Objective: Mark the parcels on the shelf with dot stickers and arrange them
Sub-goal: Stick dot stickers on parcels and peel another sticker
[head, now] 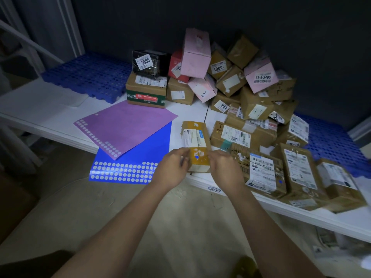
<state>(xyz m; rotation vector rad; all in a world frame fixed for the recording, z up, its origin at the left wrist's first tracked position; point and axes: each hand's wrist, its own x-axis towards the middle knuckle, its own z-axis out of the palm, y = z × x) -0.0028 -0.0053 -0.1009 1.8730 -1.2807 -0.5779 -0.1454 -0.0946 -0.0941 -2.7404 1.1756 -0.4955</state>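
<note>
Both forearms reach in from below. Left hand [173, 167] and right hand [224, 167] hold a narrow brown parcel [195, 141] at the front edge of the white shelf [50, 109], fingers curled around its near end from either side. One blue dot sticker [197, 157] sits on its top. Just left, a purple sticker sheet [128, 123] overlaps a blue sticker sheet [140, 157] overhanging the edge. Piled parcels [241, 87] fill the back right.
</note>
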